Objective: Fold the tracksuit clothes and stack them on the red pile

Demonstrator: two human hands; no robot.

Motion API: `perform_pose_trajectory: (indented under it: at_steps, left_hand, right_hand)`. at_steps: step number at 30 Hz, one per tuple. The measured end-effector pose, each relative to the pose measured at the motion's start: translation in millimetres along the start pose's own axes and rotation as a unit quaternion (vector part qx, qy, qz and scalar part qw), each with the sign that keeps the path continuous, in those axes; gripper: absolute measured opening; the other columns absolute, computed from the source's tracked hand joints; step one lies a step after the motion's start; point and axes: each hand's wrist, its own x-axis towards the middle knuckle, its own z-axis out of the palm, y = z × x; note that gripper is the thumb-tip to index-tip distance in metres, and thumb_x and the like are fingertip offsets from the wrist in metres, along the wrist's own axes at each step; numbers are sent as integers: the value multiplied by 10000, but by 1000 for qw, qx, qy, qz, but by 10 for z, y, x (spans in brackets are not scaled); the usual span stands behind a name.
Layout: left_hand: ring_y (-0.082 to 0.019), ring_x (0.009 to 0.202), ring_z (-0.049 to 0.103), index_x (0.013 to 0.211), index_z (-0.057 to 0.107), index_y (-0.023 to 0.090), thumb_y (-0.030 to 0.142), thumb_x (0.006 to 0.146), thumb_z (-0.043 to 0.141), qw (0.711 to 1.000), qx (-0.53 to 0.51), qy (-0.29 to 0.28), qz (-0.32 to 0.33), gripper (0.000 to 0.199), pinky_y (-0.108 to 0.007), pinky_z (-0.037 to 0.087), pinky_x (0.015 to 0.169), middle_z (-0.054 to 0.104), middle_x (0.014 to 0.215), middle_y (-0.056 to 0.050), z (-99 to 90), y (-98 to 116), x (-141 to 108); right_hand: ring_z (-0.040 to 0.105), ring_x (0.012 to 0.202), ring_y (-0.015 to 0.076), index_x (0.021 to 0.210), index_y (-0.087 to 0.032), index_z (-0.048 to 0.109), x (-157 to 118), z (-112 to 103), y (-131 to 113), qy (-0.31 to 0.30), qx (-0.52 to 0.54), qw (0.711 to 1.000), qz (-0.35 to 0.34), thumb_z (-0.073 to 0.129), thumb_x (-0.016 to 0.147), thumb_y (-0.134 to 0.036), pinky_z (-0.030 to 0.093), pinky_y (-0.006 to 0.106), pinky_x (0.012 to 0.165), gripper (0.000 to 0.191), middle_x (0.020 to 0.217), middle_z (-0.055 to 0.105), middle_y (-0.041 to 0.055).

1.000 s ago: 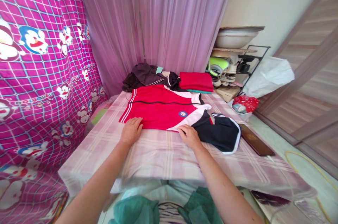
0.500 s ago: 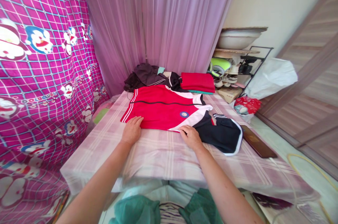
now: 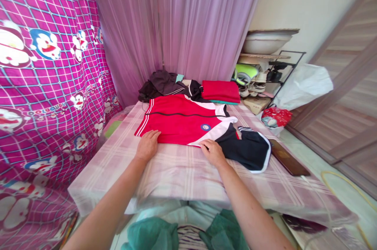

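Observation:
A red jacket (image 3: 176, 124) with white and dark parts, a black zip line and a round blue badge lies flat on the table, its hem to the left. One dark sleeve (image 3: 247, 150) with a white edge is spread to the right. My left hand (image 3: 148, 144) rests on the jacket's near left corner, fingers laid on the red cloth. At the near edge, by the white panel, my right hand (image 3: 212, 151) has its fingers curled and pinched on the jacket's edge.
Dark clothes (image 3: 165, 83) and a folded red cloth (image 3: 220, 91) lie at the table's back. A phone (image 3: 288, 157) with a cable is at the right of the checked tablecloth (image 3: 176, 179). Beyond stand a shoe rack (image 3: 290, 69) and bags (image 3: 303, 85). Curtains hang behind and left.

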Motion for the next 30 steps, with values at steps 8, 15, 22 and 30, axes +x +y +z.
perform_pose_trajectory:
  at_steps: [8, 15, 22, 30]
  left_hand:
    - [-262, 1189, 573, 1245, 656, 180, 123, 888, 396, 1000, 2, -8, -6, 445, -498, 461, 1071, 672, 1248, -116, -5, 1, 7]
    - [-269, 1187, 571, 1262, 647, 162, 116, 882, 394, 1000, 10, -19, -6, 459, -492, 466, 1067, 673, 1253, -122, -30, 20, 13]
    - [-263, 1191, 575, 1271, 631, 169, 116, 879, 398, 1000, -5, -9, -11, 459, -503, 462, 1074, 670, 1256, -123, -17, 14, 13]
    - [-260, 1193, 576, 1272, 622, 176, 169, 909, 402, 1000, -3, -8, -10, 424, -500, 460, 1075, 670, 1254, -119, 0, 6, 3]
  right_hand:
    - [667, 865, 188, 854, -227, 725, 3, -12, -11, 0, 1, 1000, 0, 511, 909, -186, 489, 294, 806, 225, 896, 743, 42]
    - [670, 863, 186, 861, -224, 725, 2, -6, 2, -5, 3, 1000, -1, 517, 905, -183, 489, 290, 810, 216, 899, 744, 43]
    - [663, 865, 190, 873, -224, 728, -1, 0, 13, -8, 4, 1000, 2, 510, 908, -192, 490, 299, 818, 223, 905, 741, 47]
    - [663, 867, 183, 866, -227, 728, -2, 4, -2, -5, -1, 1000, 6, 509, 907, -183, 483, 288, 814, 227, 900, 742, 40]
